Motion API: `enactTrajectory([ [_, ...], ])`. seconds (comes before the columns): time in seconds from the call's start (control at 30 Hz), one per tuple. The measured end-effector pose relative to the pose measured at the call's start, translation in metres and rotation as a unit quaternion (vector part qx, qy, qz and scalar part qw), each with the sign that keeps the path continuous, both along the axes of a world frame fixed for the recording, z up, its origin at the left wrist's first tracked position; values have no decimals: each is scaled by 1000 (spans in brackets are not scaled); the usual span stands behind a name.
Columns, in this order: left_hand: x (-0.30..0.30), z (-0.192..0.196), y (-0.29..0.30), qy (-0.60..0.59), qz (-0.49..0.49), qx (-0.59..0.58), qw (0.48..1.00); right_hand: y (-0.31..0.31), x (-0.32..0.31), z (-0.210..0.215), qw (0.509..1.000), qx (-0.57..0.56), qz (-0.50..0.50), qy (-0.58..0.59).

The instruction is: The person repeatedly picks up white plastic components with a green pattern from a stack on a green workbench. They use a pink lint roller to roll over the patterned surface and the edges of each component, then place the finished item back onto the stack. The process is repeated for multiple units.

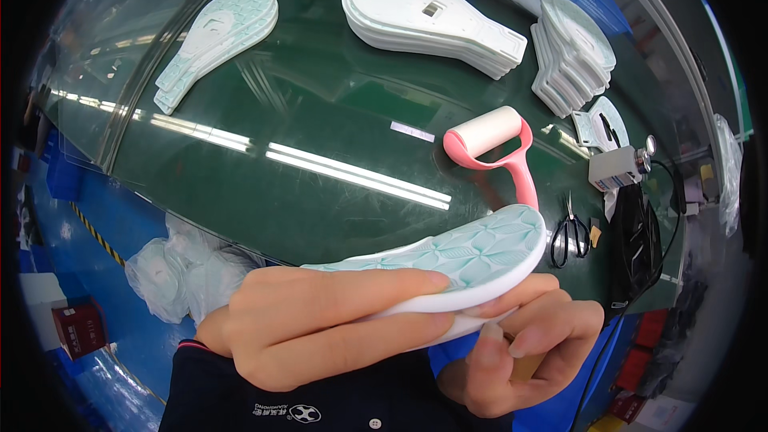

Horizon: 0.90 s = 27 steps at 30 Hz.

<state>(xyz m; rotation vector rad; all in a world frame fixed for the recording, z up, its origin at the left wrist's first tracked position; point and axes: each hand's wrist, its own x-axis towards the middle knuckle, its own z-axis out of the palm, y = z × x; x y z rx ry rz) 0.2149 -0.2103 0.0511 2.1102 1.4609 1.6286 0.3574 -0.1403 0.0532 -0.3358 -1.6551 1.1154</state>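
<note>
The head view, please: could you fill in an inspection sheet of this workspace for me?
Surface: dark green glossy table, light strips reflected in it.
Job's things: white foam shoe sole with mint-green patterned tread, held in both hands.
Clutter: pink-handled lint roller; black-handled scissors; stacks of white soles; mint-tread soles; small grey box device.
Grippers: left hand clasps the sole from its side; right hand grips its lower edge and holds a small brownish item.
Cables: black cable by the device.
Surroundings: blue floor, crumpled clear plastic bags.
</note>
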Motion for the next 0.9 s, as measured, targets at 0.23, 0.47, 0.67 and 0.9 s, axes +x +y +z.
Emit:
enactTrajectory([
  [0.23,-7,5,-6,11,-23,-21,999,-8,-3,-5,996,1,-84,14],
  [0.47,-18,18,-4,1,-152,-80,985,-2,9,-1,987,-72,10,145],
  [0.67,-23,9,-9,-14,-156,-66,985,12,17,-10,988,31,118,92],
  [0.9,-9,17,-4,89,-61,-16,994,-7,4,-3,998,47,-45,8],
])
